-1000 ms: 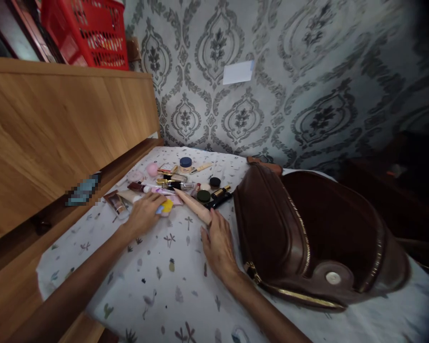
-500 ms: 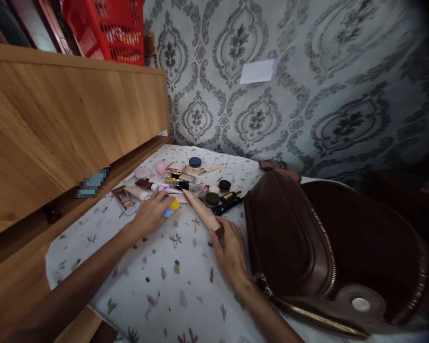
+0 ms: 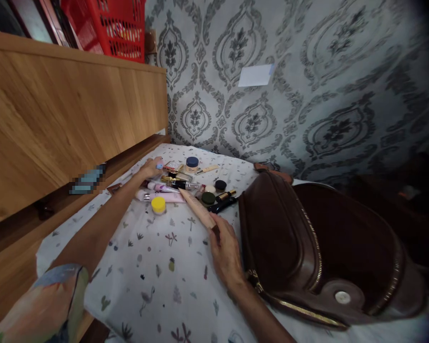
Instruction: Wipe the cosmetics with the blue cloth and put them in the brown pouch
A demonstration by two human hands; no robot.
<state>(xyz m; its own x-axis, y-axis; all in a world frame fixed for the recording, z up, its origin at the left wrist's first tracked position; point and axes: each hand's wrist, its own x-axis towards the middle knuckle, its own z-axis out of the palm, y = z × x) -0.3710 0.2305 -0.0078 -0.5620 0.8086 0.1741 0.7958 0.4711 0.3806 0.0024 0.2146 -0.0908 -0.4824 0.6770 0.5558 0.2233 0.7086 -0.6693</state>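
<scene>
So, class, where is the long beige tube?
In the head view, the long beige tube is below centre, left of the brown bag, the right hand at its near end.

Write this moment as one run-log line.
left hand: at small blue item; right hand: holding beige tube; yellow-lidded jar: on cloth; brown bag: open

It is unclear what the left hand (image 3: 151, 167) touches, the red basket (image 3: 126, 34) cropped above
</scene>
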